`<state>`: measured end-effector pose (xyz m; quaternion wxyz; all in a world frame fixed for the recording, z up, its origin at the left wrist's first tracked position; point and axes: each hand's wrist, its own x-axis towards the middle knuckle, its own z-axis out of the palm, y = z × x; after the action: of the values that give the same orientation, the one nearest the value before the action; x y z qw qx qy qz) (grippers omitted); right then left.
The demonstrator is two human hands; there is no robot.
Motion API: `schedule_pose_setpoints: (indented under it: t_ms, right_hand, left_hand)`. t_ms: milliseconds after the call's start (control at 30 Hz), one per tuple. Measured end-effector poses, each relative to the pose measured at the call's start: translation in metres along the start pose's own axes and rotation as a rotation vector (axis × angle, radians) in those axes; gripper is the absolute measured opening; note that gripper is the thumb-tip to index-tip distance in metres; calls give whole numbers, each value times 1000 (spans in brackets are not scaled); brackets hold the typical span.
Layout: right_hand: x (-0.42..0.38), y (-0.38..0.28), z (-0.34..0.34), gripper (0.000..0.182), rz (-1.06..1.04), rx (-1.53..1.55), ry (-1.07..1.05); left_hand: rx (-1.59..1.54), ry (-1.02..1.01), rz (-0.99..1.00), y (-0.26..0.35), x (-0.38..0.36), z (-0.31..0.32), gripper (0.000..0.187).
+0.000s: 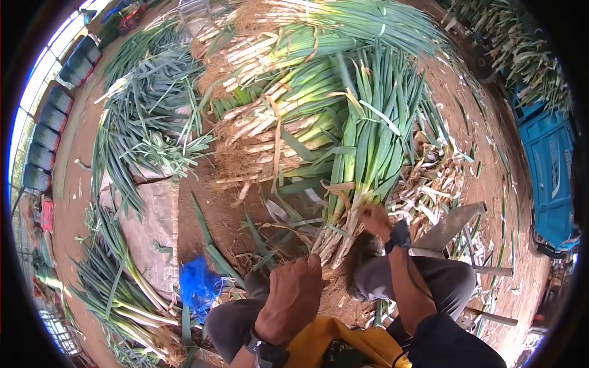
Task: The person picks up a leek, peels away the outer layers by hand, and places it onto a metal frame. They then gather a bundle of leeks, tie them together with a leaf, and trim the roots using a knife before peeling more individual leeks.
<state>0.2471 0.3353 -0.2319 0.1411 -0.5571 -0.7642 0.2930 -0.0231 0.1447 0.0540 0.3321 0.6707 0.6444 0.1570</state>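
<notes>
A thick bunch of long green onions (374,141) lies in front of my knees, its pale root ends pointing toward me. A light band (380,115) goes round its leaves. My left hand (291,294) is closed in a fist just left of the root ends; whatever it grips is hidden. At the right side of the pale stalks, my right hand (375,221) is closed, slightly blurred, and I cannot make out what is in its fingers. Beyond, more bundled green onions (276,135) are stacked with brown roots to the left.
Loose green onions (147,92) lie at left beside a pale sheet (150,221). A blue plastic bundle (199,285) sits by my left knee. Peeled leaves (429,184) and a metal frame (451,227) are at right. A blue machine (549,165) and crates (46,144) stand at the sides.
</notes>
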Motion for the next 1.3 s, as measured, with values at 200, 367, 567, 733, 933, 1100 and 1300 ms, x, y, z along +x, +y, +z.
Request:
schedule_pose_setpoints:
  t_ms: [200,367,567,733,933,1100,1300]
  right_hand:
    - [135,-30,-123,63,86,-99,395]
    - [236,122,-110,92,243,-475,291]
    - [202,82,-133,80,245,-60,349]
    - [212,94,-145,71,310,-194,138]
    - [192,70,-173,46,300,-20,168]
    - [147,-95,-193,42,69,-205,114]
    - [85,-250,-135,43,-263,-143,104]
  left_hand:
    - [30,-81,-75,4,4,6,28]
    - [74,-122,-144,1,9,0,30]
    - [35,-209,-169,-7,23,0,34]
    - [110,-168,-154,-6,25,8,35]
    - [61,-49,-69,2,14,2,34]
    - [52,-20,-4,8,-1,3,30]
    - [57,-36,-13,18,-14,8,25]
